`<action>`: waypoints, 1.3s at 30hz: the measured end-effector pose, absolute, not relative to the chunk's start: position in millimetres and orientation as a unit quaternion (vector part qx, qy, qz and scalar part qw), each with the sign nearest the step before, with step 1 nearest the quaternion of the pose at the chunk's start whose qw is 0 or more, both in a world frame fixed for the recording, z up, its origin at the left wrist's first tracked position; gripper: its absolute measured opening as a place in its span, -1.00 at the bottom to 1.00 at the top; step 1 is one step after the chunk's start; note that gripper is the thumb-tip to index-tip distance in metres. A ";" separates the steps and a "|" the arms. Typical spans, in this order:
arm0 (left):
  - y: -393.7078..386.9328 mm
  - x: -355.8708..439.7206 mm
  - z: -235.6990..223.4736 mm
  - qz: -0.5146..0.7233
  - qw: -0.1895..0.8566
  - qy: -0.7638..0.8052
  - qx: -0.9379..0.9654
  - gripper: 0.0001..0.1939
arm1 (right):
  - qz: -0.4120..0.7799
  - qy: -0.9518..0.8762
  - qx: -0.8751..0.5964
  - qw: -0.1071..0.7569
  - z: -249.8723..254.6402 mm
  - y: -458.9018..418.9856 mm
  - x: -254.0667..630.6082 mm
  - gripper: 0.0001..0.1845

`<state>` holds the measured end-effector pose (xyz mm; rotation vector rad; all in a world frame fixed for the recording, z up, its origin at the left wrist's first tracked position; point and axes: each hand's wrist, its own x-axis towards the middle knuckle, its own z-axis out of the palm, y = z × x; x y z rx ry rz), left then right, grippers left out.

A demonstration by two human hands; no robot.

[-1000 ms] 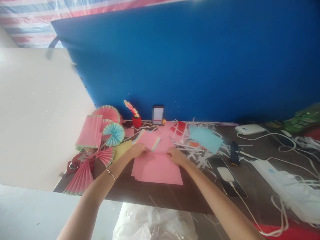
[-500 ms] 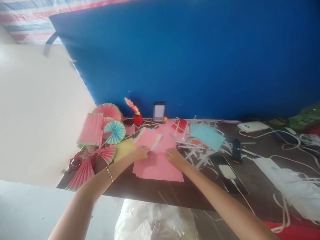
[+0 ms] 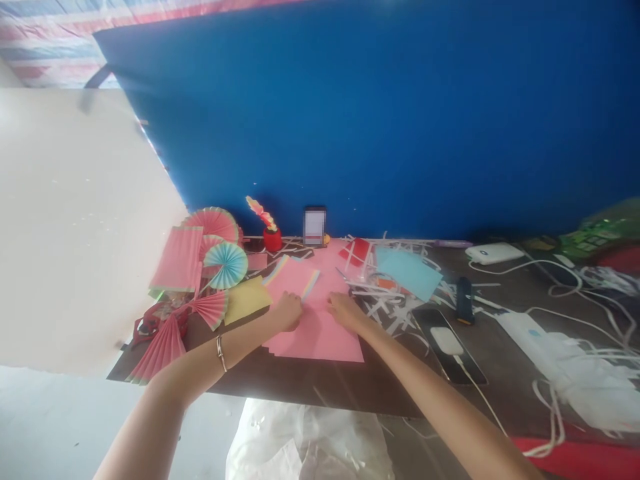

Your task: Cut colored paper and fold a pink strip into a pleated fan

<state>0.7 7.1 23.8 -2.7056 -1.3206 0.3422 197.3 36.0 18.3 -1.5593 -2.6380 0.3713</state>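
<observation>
A stack of pink paper sheets lies on the dark table in front of me. My left hand rests on the sheets' far left part, fingers curled down onto the paper. My right hand presses on the far right part of the same top sheet, fingers bent. The two hands are close together, a short gap between them. Just beyond them lies a pink sheet with rainbow edges.
Folded paper fans crowd the table's left end. White paper strips, a light blue sheet, a phone with a cable, a power strip and white cords fill the right. A blue panel stands behind.
My left hand has slid a little to the right and nearer, closing the gap to my right hand. The view has shifted slightly.
</observation>
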 end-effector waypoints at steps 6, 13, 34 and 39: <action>21.2 -9.1 46.1 -0.037 -0.072 -0.479 -0.874 -0.80 | 0.172 -0.834 -0.516 0.088 8.9 27.6 207.3 -0.84; 27.9 -14.8 35.7 -0.147 -0.256 -0.447 -0.844 -0.77 | 0.288 -0.760 -0.529 0.244 19.1 14.9 228.0 -0.83; 32.6 -32.2 63.9 -0.122 -0.002 -0.359 -0.925 -0.68 | 0.009 -0.850 -0.454 0.267 40.1 16.8 236.8 -0.67; 22.2 -32.9 26.1 -0.073 0.082 -0.334 -0.936 -0.69 | -0.080 -0.899 -0.392 0.176 12.0 11.6 233.4 -0.64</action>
